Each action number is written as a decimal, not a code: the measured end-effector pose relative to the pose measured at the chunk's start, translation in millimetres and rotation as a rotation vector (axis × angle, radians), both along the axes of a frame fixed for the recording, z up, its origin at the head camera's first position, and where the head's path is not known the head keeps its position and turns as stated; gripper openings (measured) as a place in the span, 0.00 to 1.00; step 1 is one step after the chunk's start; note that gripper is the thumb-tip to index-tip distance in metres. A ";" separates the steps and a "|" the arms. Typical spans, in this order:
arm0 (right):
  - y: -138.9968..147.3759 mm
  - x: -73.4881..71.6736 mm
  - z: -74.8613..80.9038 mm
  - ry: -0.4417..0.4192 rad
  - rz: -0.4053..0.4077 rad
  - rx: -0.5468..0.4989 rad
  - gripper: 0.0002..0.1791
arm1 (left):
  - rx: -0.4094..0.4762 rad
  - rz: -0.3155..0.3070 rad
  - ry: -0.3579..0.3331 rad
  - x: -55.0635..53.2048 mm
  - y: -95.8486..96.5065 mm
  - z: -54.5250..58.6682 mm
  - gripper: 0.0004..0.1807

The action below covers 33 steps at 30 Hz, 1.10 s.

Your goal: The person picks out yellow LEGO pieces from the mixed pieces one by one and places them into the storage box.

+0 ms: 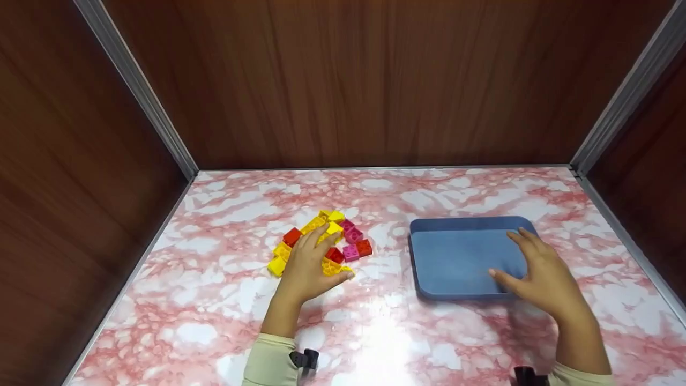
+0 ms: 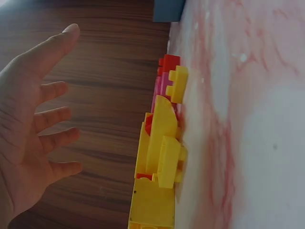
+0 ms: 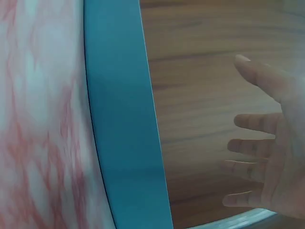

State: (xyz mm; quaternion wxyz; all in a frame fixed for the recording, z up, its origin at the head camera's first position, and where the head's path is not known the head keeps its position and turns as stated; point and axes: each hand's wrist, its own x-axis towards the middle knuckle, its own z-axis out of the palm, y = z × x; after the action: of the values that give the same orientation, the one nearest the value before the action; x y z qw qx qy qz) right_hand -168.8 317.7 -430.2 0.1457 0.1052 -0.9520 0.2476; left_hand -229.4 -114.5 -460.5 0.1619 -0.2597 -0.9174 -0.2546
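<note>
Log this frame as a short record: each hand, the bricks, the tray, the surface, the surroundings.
Left hand: open, above the interlocking toy bricks, holding nothing
Right hand: open, fingers over the right end of the blue tray, holding nothing
Brick colours: yellow, red, pink
Brick layout: loose cluster, left of the tray in the head view
Surface: red-and-white marbled tabletop
Surroundings: dark wood-grain panels, metal edging

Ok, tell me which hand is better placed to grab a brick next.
Likely the left hand: it hovers above the bricks, fingers apart, holding nothing. The right hand is by the tray, farther off.
</note>
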 end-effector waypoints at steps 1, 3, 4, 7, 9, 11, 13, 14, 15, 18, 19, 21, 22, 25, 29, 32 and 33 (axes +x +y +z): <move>3.7 0.9 -0.4 0.005 -0.004 -0.007 0.47 | 0.014 0.003 0.003 -0.1 0.1 0.1 0.43; 11.3 2.8 -1.1 0.005 -0.013 -0.028 0.47 | 0.035 0.011 -0.001 0.5 -0.4 -0.1 0.42; 15.3 3.6 -1.3 0.000 -0.020 -0.036 0.47 | 0.040 0.019 -0.007 1.1 -0.9 -0.5 0.42; 26.3 6.1 -1.8 -0.024 -0.050 -0.046 0.46 | 0.057 0.035 -0.031 2.0 -2.4 -2.7 0.41; 32.8 8.0 -2.2 -0.036 -0.075 -0.041 0.44 | 0.063 0.039 -0.044 1.5 -3.2 -4.0 0.41; 38.1 10.1 -2.9 -0.043 -0.096 -0.029 0.42 | 0.069 0.039 -0.056 0.4 -3.8 -5.3 0.41; 42.6 11.5 -4.9 -0.027 -0.111 -0.032 0.40 | 0.073 0.034 -0.063 -1.0 -4.0 -6.1 0.41; 44.6 12.2 -6.1 -0.019 -0.120 -0.035 0.39 | 0.075 0.031 -0.067 -1.6 -4.2 -6.3 0.40; 46.6 12.6 -7.6 -0.014 -0.129 -0.040 0.38 | 0.079 0.028 -0.071 -2.2 -4.4 -6.6 0.40; 52.7 14.4 -12.9 -0.023 -0.159 -0.063 0.38 | 0.086 0.024 -0.089 -3.6 -4.6 -7.0 0.39; 54.2 14.4 -14.5 -0.035 -0.167 -0.070 0.39 | 0.089 0.026 -0.097 -3.3 -5.7 -7.3 0.39; 57.8 13.8 -17.6 -0.067 -0.175 -0.083 0.40 | 0.096 0.031 -0.110 -2.9 -7.6 -7.8 0.39; 59.7 13.6 -18.9 -0.084 -0.178 -0.084 0.40 | 0.100 0.033 -0.114 -2.9 -8.4 -7.8 0.39; 65.7 13.1 -22.1 -0.156 -0.189 -0.086 0.41 | 0.109 0.036 -0.120 -3.3 -11.2 -7.7 0.39; 73.9 13.0 -24.9 -0.283 -0.224 -0.094 0.40 | 0.103 0.045 -0.124 -4.8 -15.7 -7.2 0.40; 78.8 12.6 -27.6 -0.336 -0.250 -0.119 0.37 | 0.094 0.063 -0.140 -5.5 -19.5 -7.0 0.41; 79.8 12.3 -28.9 -0.344 -0.260 -0.134 0.36 | 0.091 0.071 -0.146 -5.5 -20.9 -7.0 0.41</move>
State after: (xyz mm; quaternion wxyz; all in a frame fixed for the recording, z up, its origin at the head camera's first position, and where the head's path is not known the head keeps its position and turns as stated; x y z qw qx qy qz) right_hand -156.5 397.4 -459.1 0.0185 -0.0721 -0.9499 0.3037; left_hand -234.8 -135.3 -467.5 0.1153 -0.2000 -0.9228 -0.3085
